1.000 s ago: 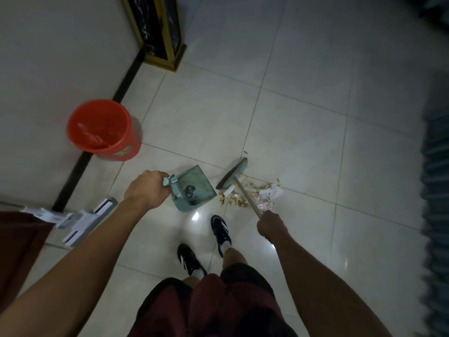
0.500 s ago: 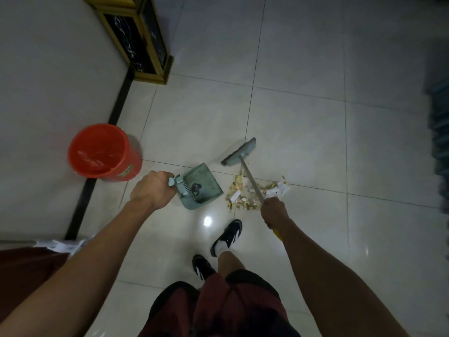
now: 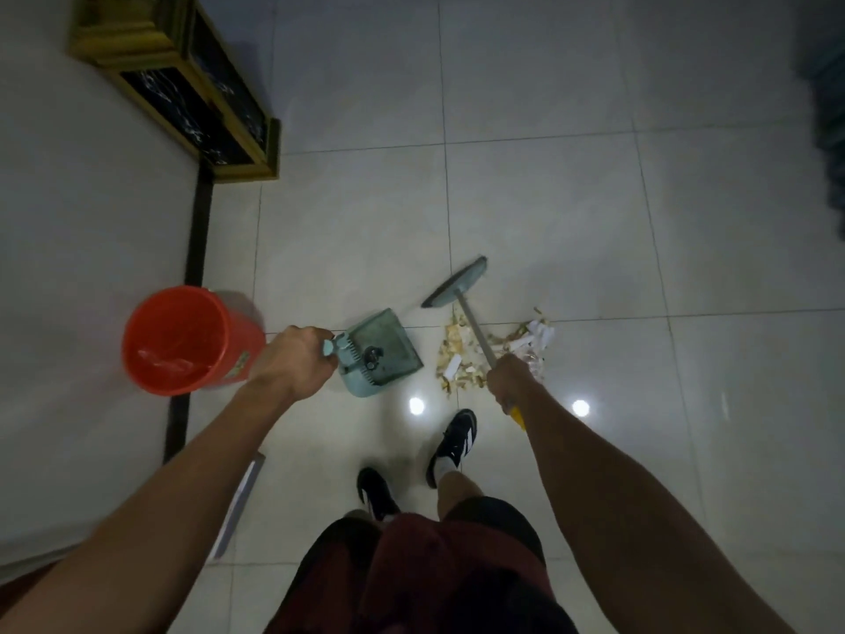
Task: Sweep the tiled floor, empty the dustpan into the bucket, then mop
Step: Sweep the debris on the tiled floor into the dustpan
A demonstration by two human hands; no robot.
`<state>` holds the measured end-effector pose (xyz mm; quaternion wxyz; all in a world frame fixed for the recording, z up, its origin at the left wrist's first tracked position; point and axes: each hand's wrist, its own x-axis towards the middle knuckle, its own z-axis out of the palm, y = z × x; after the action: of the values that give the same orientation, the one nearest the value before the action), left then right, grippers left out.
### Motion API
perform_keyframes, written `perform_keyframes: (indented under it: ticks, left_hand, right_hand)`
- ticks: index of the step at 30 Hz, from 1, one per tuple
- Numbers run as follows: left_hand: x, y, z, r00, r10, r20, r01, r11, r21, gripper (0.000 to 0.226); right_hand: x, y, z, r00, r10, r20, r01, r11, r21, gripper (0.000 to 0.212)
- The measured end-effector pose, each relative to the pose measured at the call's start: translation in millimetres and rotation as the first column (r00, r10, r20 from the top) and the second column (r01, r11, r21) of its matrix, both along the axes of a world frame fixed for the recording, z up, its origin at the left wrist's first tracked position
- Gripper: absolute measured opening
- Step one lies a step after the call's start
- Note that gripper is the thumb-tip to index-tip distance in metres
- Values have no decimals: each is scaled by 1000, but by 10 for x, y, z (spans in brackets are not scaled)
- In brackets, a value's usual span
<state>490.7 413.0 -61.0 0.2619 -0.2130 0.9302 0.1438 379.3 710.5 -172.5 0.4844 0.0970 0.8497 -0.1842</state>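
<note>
Both hands are busy. Left hand (image 3: pixel 295 359) has its fingers curled tight round the handle of the teal dustpan (image 3: pixel 382 347), which sits on the tiled floor (image 3: pixel 594 212) with its open mouth turned toward the litter; the pan lies just beyond the knuckles. Right hand (image 3: pixel 512 379) wraps its fingers round the grey shaft of the broom (image 3: pixel 457 283), a yellow grip end poking out below the fist. Its head rests on the floor past the pile of scraps (image 3: pixel 462 359), well ahead of the fingers. That pile of paper bits and crumbs lies between the dustpan and the right hand, close to both. An orange bucket (image 3: pixel 183 340) stands near the black skirting strip (image 3: pixel 194 276) at the wall, beside the left wrist. Two black shoes (image 3: pixel 452 443) stand behind the pile.
</note>
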Motion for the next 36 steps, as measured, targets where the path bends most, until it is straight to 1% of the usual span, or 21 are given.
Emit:
perform_keyframes:
  ticks: [1,2,6,10,13,17,18,20,23,24,25,26,27,29,30,31,33,36]
  left_hand:
    - [-40,-3,-20,1000,-21,8,21,1000,6,6]
    - [-74,-9,-37,999,-39,17,39,999,12,7]
    - [-152,-67,-105,993,-120,12,120,993,16,13]
    - [-136,-135,-127,981,-196,-1,196,980,40,13]
    - [-57,-223,-120,965,-261,-25,262,963,68,3]
    - [123,-391,-102,948,-314,-49,317,945,85,8]
    - [177,-425,-91,944,-328,-47,331,940,84,8]
    - [257,-464,-65,936,-350,-46,352,932,87,5]
    - [316,-462,-45,928,-370,-42,372,923,96,8]
    - [327,-450,-43,927,-373,-40,375,922,95,9]
    - [341,-441,-47,926,-376,-37,378,921,92,8]
    - [358,-431,-59,926,-376,-33,378,922,87,7]
    - [371,-419,-74,927,-375,-31,376,923,84,5]
    - [404,-403,-107,925,-380,-28,381,921,78,7]
    - [418,-391,-119,925,-380,-25,381,922,75,8]
    - [429,-378,-131,925,-379,-21,379,923,72,7]
    - [451,-349,-158,929,-370,-14,370,927,66,7]
    - [483,-296,-204,933,-361,-12,361,931,60,10]
  right_hand:
    - [74,8,-1,999,-47,2,47,999,27,13]
    - [166,31,-37,999,-43,-1,43,998,55,20]
    - [574,87,36,991,-133,-26,134,991,31,27]
    - [1044,54,95,969,-247,-16,248,967,66,27]
    - [1344,-42,133,950,-309,-45,312,946,87,23]
    - [1641,-140,177,925,-367,-103,374,926,57,15]
    - [1719,-151,186,903,-416,-113,421,907,27,14]
    - [1852,-149,188,851,-502,-156,504,863,-33,20]
    - [2048,-145,235,795,-559,-236,555,827,-89,30]
    - [2114,-140,245,775,-575,-263,571,815,-99,37]
    - [2185,-135,251,754,-603,-261,598,794,-107,49]
    - [2247,-131,245,728,-650,-218,642,758,-120,56]
    - [2291,-133,251,690,-711,-131,698,703,-139,55]
    - [2304,-149,301,631,-773,66,768,612,-188,37]
    - [2270,-147,327,620,-780,88,774,590,-230,29]
    - [2218,-135,342,600,-797,75,781,562,-273,23]
    - [2138,-104,339,571,-821,20,784,538,-308,20]
    - [2123,-39,246,591,-805,-54,767,582,-270,20]
